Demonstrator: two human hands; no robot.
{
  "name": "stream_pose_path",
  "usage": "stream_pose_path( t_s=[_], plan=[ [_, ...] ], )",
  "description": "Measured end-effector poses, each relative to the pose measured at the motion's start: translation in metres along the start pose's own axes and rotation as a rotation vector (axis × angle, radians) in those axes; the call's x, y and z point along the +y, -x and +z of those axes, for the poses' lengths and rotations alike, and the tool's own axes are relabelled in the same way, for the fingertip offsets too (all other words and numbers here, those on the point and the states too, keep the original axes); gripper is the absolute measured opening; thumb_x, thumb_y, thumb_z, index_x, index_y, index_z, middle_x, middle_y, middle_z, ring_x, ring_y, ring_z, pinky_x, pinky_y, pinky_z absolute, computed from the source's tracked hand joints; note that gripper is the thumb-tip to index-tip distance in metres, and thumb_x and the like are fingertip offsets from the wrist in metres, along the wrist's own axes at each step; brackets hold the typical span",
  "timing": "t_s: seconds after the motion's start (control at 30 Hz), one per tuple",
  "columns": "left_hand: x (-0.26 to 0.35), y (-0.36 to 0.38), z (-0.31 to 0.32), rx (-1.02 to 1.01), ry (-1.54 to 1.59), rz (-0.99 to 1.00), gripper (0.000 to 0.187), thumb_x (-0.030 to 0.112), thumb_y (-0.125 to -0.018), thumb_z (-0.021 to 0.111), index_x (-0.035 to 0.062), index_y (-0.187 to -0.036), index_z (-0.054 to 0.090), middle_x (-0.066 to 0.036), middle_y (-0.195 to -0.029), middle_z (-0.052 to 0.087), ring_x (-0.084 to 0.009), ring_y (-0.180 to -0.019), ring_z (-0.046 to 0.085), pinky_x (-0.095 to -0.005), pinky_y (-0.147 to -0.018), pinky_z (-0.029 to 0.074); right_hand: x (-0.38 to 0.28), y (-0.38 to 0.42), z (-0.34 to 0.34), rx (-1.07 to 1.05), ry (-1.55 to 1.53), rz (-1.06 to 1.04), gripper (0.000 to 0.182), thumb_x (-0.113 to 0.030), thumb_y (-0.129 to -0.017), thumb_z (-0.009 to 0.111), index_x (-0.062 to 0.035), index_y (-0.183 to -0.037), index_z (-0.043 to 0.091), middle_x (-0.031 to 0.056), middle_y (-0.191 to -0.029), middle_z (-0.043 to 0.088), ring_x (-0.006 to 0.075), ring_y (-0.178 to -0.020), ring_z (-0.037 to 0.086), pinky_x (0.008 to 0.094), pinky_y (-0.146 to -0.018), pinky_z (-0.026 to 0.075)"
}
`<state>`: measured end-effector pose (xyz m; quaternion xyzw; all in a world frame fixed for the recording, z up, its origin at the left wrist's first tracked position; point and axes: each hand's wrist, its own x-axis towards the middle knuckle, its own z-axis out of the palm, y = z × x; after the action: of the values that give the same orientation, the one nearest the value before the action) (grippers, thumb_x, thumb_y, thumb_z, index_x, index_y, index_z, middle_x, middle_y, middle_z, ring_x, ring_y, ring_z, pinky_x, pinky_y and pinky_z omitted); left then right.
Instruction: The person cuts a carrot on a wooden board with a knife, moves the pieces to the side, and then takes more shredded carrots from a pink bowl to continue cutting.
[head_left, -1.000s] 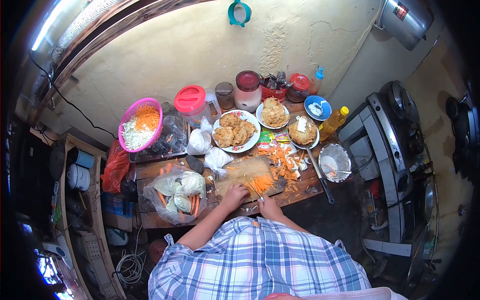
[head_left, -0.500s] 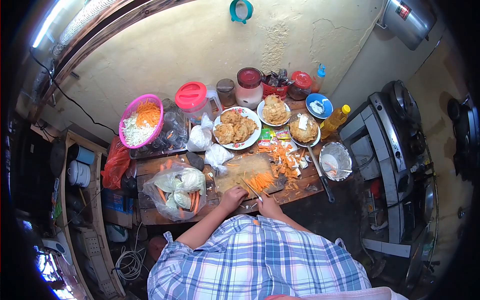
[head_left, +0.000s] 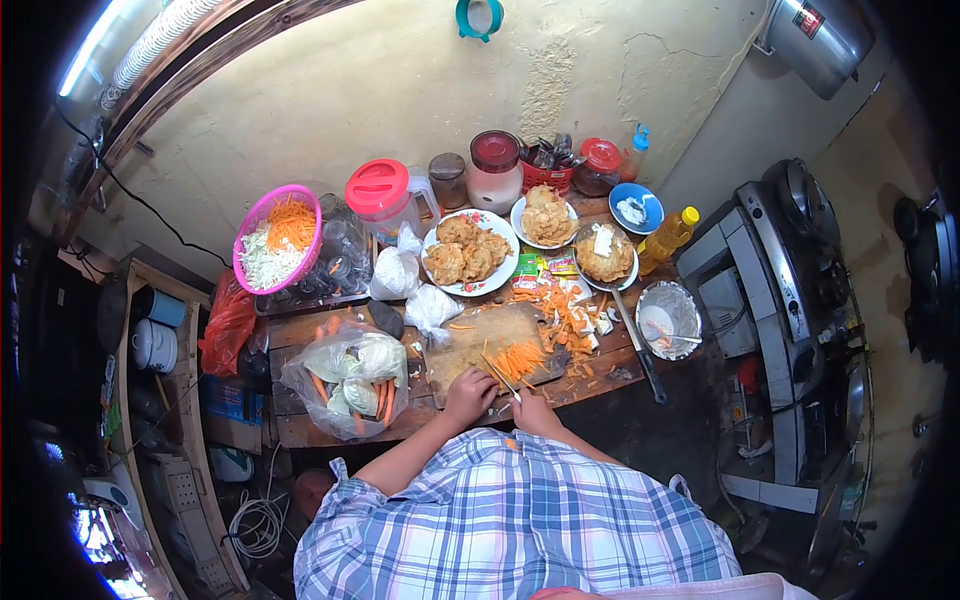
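Observation:
My right hand (head_left: 534,413) is closed on the handle of a knife (head_left: 501,376), whose blade points up and left over the wooden cutting board (head_left: 470,350). Beside it, my left hand (head_left: 472,394) rests at the board's near edge with its fingers bent together near the blade; what they hold is too small to name. Cut carrot sticks (head_left: 521,358) lie in a pile on the board, just beyond the knife. Orange and white peelings (head_left: 568,318) are scattered to the right of the board.
A clear bag of cabbage and carrots (head_left: 350,380) sits at the left. Behind are a pink basket of shreds (head_left: 278,240), plates of fried food (head_left: 466,252), jars and an oil bottle (head_left: 668,241). A whitish bowl (head_left: 669,320) stands right, near a long-handled utensil (head_left: 640,350).
The whole view has shifted slightly, with the table items a little further left. Both hands remain at the near edge of the board, with the knife still in my right hand.

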<state>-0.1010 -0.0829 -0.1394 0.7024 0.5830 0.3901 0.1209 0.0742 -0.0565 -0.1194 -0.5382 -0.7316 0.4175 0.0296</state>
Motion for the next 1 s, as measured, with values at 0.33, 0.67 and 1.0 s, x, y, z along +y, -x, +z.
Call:
stream_pose_path(
  t_s=[0.33, 0.67, 1.0],
  plan=[
    [-0.001, 0.002, 0.004, 0.032, 0.014, -0.009, 0.008, 0.006, -0.067, 0.071, 0.0026, -0.073, 0.067, -0.007, -0.079, 0.066, -0.024, -0.074, 0.06, -0.0353, -0.065, 0.051, -0.005, 0.004, -0.006, -0.096, 0.074, 0.041, 0.033, -0.028, -0.091, 0.05, 0.0039, -0.099, 0.051, 0.0309, -0.083, 0.062, 0.0479, -0.081, 0.062, 0.0553, -0.073, 0.049],
    [0.0, 0.006, 0.004, 0.024, -0.018, -0.051, 0.007, 0.007, -0.068, 0.072, 0.0033, -0.073, 0.068, -0.007, -0.081, 0.067, -0.0241, -0.076, 0.061, -0.0343, -0.067, 0.051, -0.005, -0.016, 0.017, -0.051, 0.168, -0.034, 0.03, -0.025, -0.091, 0.049, 0.0035, -0.102, 0.046, 0.0299, -0.077, 0.063, 0.0471, -0.076, 0.062, 0.0554, -0.068, 0.049],
    [-0.004, -0.022, -0.003, -0.081, 0.001, 0.077, 0.007, 0.009, -0.071, 0.069, 0.0029, -0.074, 0.067, -0.008, -0.085, 0.067, -0.0254, -0.079, 0.061, -0.037, -0.072, 0.05, -0.004, -0.003, -0.003, 0.065, 0.082, 0.003, 0.029, -0.024, -0.092, 0.048, 0.0033, -0.101, 0.046, 0.0309, -0.077, 0.061, 0.0481, -0.076, 0.061, 0.0556, -0.068, 0.047]
  ],
)
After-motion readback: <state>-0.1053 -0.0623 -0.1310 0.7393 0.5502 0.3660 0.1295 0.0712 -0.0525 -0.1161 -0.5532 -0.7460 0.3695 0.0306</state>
